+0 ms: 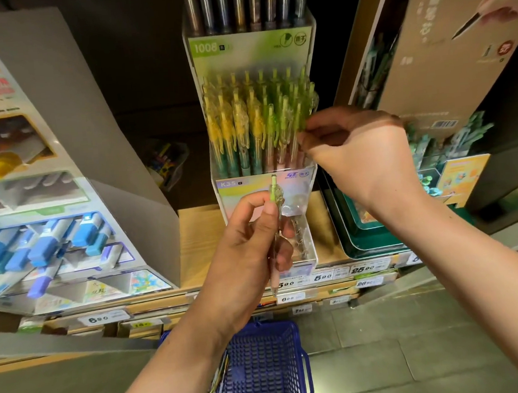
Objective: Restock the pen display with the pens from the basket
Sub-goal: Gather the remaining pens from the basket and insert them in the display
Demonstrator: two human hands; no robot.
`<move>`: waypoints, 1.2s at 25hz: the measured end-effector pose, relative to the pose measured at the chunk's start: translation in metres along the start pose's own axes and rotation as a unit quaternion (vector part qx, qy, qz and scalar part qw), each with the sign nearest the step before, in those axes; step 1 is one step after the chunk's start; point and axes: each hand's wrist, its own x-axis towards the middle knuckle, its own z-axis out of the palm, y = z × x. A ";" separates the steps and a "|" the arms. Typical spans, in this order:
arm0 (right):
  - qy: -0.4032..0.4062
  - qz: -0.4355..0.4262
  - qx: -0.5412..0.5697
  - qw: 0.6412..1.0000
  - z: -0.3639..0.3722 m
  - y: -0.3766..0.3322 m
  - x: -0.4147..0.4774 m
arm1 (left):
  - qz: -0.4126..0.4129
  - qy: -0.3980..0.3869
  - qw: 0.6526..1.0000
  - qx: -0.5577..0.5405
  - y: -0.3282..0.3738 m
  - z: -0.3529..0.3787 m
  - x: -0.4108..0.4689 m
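1. Blue basket (265,366): on the floor, below both arms.
2. Left hand (249,243): grips one green-topped pen (274,195), upright before the pen display (313,254).
3. Right hand (357,157): pinches stocked pens (254,119) at the right row; best to open a gap, then lower the pen tip-down.
4. Labels: "K35", "1008"; price tag (286,284) "5 90".

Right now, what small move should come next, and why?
Probably raise the pen into the display at its right edge: the left hand grips it upright, tip down, just below, and the right hand pinches the pens there.
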 end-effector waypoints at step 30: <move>0.044 0.004 0.186 0.982 -0.024 -0.001 0.015 | 0.013 0.072 0.997 0.003 0.001 -0.003 0.011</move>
